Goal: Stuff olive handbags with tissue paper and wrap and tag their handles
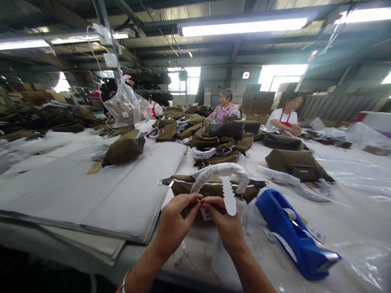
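A dark olive handbag [183, 188] with a silver zip lies on the table in front of me, its handle [224, 169] wrapped in white material. My left hand [177, 213] and my right hand [226, 226] meet at the bag's near side, both closed with thumbs and fingertips pinched together. What they pinch is too small and too covered to name. A small printed tag [207, 214] shows just below the fingertips. Against the back of my right hand is a white strip with wavy edges [229, 196], below the handle.
A blue tape dispenser [295, 236] stands right of my right hand. Large white sheets [122, 191] lie stacked at left, with an olive bag [125, 148] on them. More bags [220, 140] are piled ahead. Across the table are several people, including one in a floral shirt [224, 113].
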The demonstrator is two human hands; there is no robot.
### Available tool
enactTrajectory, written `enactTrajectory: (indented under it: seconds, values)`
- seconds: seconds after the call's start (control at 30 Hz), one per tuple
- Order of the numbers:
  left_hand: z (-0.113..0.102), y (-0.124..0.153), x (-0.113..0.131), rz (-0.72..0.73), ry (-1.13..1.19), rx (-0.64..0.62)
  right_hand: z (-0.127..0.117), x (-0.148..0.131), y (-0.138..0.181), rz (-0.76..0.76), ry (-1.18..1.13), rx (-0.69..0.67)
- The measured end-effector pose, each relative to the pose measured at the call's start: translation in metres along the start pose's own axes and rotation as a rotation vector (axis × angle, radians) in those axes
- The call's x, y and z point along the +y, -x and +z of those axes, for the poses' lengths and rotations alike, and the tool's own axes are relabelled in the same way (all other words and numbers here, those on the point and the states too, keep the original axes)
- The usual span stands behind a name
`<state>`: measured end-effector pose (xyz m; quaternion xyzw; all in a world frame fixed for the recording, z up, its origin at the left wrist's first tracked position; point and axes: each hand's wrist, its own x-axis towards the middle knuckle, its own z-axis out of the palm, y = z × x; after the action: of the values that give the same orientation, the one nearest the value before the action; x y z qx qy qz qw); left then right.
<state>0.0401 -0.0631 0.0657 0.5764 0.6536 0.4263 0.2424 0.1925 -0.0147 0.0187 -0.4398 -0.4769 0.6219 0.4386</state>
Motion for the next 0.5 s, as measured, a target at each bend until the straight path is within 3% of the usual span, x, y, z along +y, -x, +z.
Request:
enactTrajectory:
  seconds: [0.17,0.5]
  values:
    - [-0.005,0.001,-0.001,0.045,-0.050,-0.022,-0.001,0.000,0.003,-0.083,0.005,-0.056]
    - [-0.007,0.003,0.009,-0.045,-0.023,-0.047,-0.009,0.007,0.000,-0.204,0.197,-0.118]
